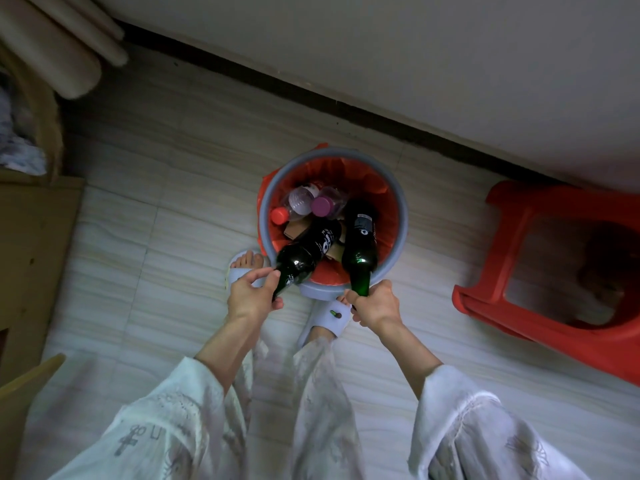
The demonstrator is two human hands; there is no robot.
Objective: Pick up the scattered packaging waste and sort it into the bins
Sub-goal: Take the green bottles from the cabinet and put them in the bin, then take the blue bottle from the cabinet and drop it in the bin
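No legible text.
The green bottles' (360, 237) dark labels carry white print, too small and blurred to read.

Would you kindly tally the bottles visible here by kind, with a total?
Green glass bottles: 2, one in the left hand at, one in the right hand at
Clear plastic bottles in the bin: 2, at and
Total: 4

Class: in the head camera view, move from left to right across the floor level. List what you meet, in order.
Wooden cabinet → left hand holding a green bottle → bin → right hand holding another green bottle → red stool.
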